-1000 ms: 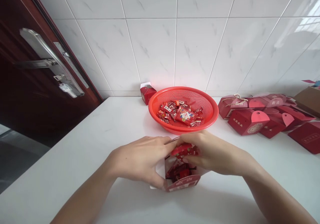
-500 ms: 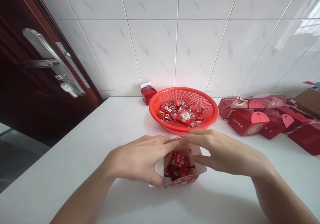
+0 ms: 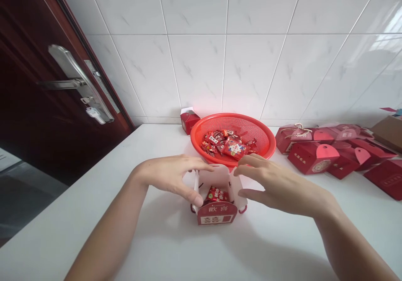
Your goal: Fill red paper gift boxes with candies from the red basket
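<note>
Between my hands stands a small red gift box (image 3: pixel 217 218) with its top flaps up and apart, white inside. Red-wrapped candy (image 3: pixel 217 194) lies in it, and dark red cord shows at both sides of the box. My left hand (image 3: pixel 177 176) is at the left flap, fingers spread, thumb over the box's near left corner. My right hand (image 3: pixel 266 180) is at the right flap, fingers apart, its fingertips close to the flap's edge. Whether either hand touches the cardboard is hard to tell.
Just behind the box sits a red plastic basket (image 3: pixel 271 147) with wrapped candies. Beyond its left rim is another red box (image 3: pixel 189 122) by the tiled wall. Several red gift boxes (image 3: pixel 309 158) crowd the right side, near a brown carton (image 3: pixel 388 131). A dark door (image 3: pixel 28 71) stands at the left.
My hands have moved apart, off the box's top. The flaps are spread wider and the box front now shows more squarely. The view has shifted slightly.
</note>
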Tool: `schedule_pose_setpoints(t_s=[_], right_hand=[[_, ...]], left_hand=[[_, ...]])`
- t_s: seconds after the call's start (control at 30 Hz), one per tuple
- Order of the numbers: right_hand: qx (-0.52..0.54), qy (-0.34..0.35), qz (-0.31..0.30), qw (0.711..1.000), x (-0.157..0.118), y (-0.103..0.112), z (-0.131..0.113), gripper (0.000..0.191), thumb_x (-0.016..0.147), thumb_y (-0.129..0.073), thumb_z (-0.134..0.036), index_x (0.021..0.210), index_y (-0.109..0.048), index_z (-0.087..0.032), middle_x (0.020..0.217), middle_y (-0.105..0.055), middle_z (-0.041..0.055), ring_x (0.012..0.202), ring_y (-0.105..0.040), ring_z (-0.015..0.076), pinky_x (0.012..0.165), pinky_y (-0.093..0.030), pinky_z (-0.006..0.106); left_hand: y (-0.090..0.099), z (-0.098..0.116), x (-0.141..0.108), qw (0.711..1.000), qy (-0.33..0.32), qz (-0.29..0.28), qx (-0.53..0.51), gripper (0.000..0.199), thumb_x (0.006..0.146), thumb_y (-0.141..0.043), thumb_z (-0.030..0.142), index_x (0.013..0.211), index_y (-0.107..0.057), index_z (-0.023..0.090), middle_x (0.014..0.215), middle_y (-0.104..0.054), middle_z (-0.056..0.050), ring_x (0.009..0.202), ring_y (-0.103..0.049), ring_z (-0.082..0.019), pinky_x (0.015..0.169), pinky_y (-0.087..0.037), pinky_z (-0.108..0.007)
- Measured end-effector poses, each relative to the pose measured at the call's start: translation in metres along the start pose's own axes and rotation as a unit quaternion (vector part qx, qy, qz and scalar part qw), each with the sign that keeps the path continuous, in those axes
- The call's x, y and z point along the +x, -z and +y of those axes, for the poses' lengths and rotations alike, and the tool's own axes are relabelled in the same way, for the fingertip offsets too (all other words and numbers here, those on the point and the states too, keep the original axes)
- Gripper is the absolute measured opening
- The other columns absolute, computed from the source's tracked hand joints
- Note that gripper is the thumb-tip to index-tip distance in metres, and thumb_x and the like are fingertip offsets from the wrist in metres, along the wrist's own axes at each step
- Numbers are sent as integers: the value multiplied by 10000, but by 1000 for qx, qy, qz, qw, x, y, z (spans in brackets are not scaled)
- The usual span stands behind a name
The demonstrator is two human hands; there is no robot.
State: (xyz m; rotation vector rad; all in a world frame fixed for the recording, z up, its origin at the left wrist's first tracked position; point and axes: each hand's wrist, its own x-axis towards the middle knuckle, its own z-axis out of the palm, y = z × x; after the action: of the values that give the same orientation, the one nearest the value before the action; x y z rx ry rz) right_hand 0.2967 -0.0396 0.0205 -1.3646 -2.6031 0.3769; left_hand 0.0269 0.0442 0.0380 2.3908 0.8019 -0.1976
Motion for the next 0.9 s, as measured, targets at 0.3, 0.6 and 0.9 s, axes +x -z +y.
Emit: schedule_pose_setpoints(t_s=[0.3, 0.6, 0.9], right_hand=[[25, 6, 19, 1000, 11, -11, -12, 150, 1001, -551, -236, 1059, -689, -229, 889, -667, 32, 699, -596, 157, 588, -394, 270], [99, 42, 43, 993, 22, -22, -20, 230, 965, -550, -140, 1112, -699, -235, 1065, -736, 33, 793, -654, 156, 639, -425, 263], [140, 35, 14, 989, 23, -23, -15, 121, 961, -555, -153, 932, -668, -184, 884, -712, 22, 680, -590, 126, 596, -395, 249]], left_hand=[[-15, 15, 10, 997, 34, 61, 15, 529, 906, -622, 552, 1376, -623, 307, 1249, -672, -60, 1125, -613, -280, 878, -480, -325], [-28, 37, 13, 996, 56, 70, 20, 381, 816, -697, 508, 1115, -696, 273, 1063, -599, -40, 911, -614, -238, 696, -466, -310], [-26, 29, 13, 998, 34, 35, -41, 506, 732, -787, 564, 1114, -651, 262, 1144, -602, -38, 1035, -593, -258, 768, -480, -312]])
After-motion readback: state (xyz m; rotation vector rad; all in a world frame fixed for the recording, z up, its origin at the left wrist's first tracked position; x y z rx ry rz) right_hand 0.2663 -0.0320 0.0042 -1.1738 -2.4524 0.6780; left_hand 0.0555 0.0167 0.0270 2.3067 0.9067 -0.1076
